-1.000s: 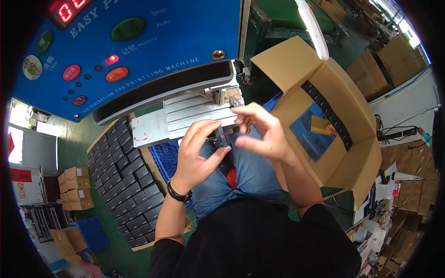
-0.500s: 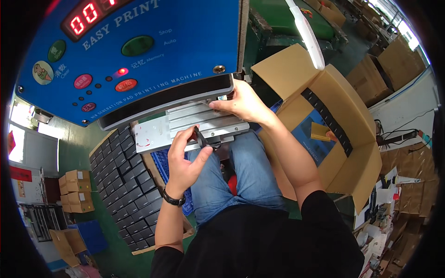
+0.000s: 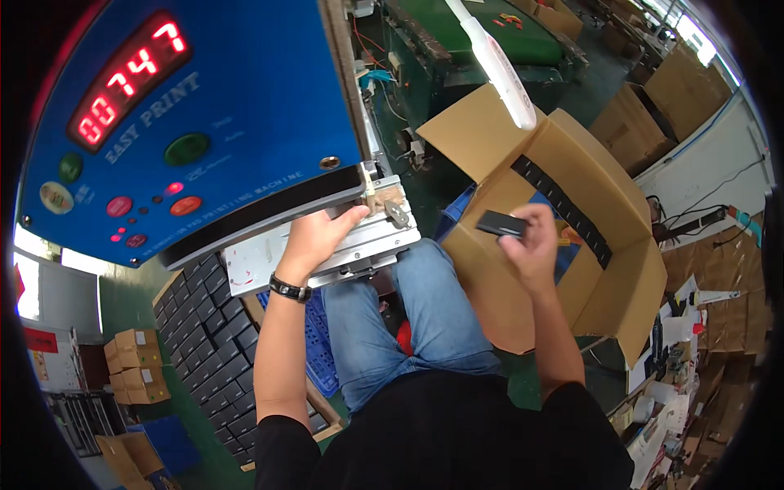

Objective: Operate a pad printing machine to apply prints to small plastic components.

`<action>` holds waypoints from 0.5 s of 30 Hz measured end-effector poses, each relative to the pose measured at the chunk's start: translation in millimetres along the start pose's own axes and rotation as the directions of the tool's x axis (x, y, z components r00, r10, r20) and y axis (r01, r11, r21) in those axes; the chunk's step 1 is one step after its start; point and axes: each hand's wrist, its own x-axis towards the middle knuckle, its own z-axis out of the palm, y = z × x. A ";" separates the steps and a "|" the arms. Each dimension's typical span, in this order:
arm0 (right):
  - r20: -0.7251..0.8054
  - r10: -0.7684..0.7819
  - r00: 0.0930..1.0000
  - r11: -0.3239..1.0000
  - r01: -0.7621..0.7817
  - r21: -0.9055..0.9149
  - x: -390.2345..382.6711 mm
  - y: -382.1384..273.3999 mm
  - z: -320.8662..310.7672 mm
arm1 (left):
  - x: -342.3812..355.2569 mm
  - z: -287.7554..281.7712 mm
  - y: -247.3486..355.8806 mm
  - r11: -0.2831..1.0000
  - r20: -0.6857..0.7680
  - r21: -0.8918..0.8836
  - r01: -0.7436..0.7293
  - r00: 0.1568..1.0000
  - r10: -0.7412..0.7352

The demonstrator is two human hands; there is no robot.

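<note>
Over the open carton on my right, my right hand (image 3: 535, 243) is closed on a small black box (image 3: 501, 223), gripping one end between thumb and fingers. My left hand (image 3: 314, 238) reaches under the front of the blue pad printing machine (image 3: 269, 106). Its thumb stretches toward the fixture (image 3: 380, 200) on the grooved metal bed (image 3: 359, 245), while the other fingers are mostly hidden by the machine. A small grey metal plate with holes (image 3: 397, 214) sits at the fixture, right of that thumb.
The open cardboard carton (image 3: 490, 306) holds a row of black boxes (image 3: 563, 208) along one wall. Many more black boxes (image 3: 220, 343) are stacked at my left, beside a blue plastic crate (image 3: 318, 343). A white lamp arm (image 3: 500, 69) hangs above the carton.
My right hand has left the fixture and moved right over the carton with a black box. My left hand has gone from the bed's front edge, where it pinched a dark piece, to the fixture.
</note>
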 end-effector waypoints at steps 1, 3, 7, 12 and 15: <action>-0.080 0.024 0.997 0.999 -0.027 -0.024 -11.5 8.7 -23.9 | -1.8 -3.2 -0.3 0.999 0.023 0.031 0.028 0.999 -0.029; -0.174 0.049 0.983 0.997 -0.058 -0.048 -26.0 21.6 -55.0 | -2.1 -4.9 -0.5 0.997 0.059 0.065 0.049 0.997 -0.053; -0.328 0.105 0.939 0.977 -0.160 -0.145 -41.6 36.7 -93.2 | 7.5 0.5 -1.3 0.997 0.029 0.073 -0.017 0.999 0.015; -0.386 0.114 0.916 0.786 -0.321 -0.529 4.3 111.0 -129.5 | -14.6 27.3 1.5 0.968 -0.275 0.169 -0.186 0.934 0.227; -0.427 0.146 0.892 0.581 -0.427 -0.693 41.2 116.2 -128.4 | -42.5 49.1 0.2 0.996 -0.249 -0.012 -0.086 0.965 0.080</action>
